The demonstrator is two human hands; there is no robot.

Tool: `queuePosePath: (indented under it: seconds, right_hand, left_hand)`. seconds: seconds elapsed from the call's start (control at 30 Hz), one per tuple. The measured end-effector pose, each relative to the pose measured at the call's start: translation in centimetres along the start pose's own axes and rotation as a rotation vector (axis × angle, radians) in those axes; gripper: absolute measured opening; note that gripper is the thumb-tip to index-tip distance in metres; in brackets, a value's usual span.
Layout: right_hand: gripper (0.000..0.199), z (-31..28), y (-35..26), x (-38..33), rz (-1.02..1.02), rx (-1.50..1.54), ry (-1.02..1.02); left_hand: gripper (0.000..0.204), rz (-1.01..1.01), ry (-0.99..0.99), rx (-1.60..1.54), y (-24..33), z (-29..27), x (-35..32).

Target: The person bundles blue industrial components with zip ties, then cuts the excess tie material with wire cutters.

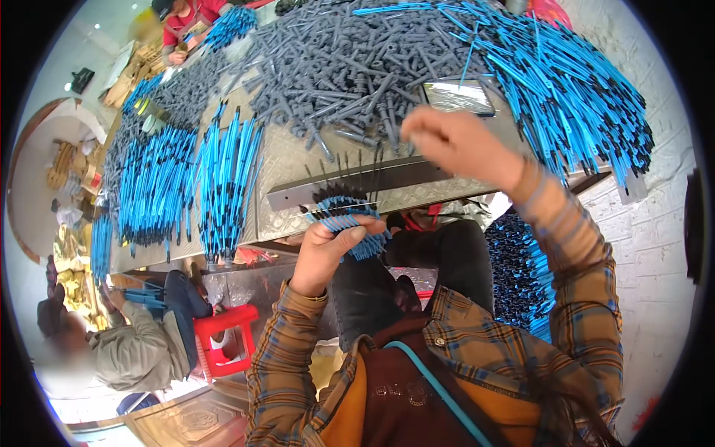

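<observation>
At the centre of the frame, the left hand (328, 249) is closed around a bundle of blue rods (365, 247) with black ends, its thumb lying across the near side. The fingers are bent firmly about the bundle, which covers much of them, so where each tip rests cannot be made out. A thin pale line crosses the bundle just above the thumb, too fine to identify.

Right of centre, the right hand (465, 145) hangs above the counter (284, 160), well apart from the left. Its fingers are loosely curled and blurred; whether the tips meet or pinch anything, I cannot tell.

Behind the bundle, a metal bar (417, 173) runs along the counter's near edge, with thin dark pins (360, 173) rising beside it; their lower ends are hidden. A heap of grey parts (350, 63) fills the top centre, cut off by the upper edge. A pile of blue rods (573, 89) spreads at upper right, and a glare-washed flat rectangular object (458, 98) lies near the right hand. At lower left, a seated co-worker (141, 346) is partly blurred.
</observation>
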State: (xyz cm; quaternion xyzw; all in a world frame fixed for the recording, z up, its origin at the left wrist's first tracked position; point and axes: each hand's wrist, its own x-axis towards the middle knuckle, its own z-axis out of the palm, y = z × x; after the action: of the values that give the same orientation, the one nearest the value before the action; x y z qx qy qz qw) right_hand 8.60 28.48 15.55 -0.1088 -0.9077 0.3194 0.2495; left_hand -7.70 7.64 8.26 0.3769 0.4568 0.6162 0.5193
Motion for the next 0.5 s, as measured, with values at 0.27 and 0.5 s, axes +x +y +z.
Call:
queuePosePath:
  seconds: [0.27,0.5]
  right_hand:
    - [0.016,2.5,-2.9,-2.4,-0.229,0.057,-0.038]
    - [0.016,2.8,-2.8,-2.1,-0.213,-0.005,-0.051]
  left_hand:
    - [0.019,-0.005,-0.029,0.004,0.1,0.4,-0.2]
    - [0.018,0.004,-0.037,0.038,0.0,0.3,0.0]
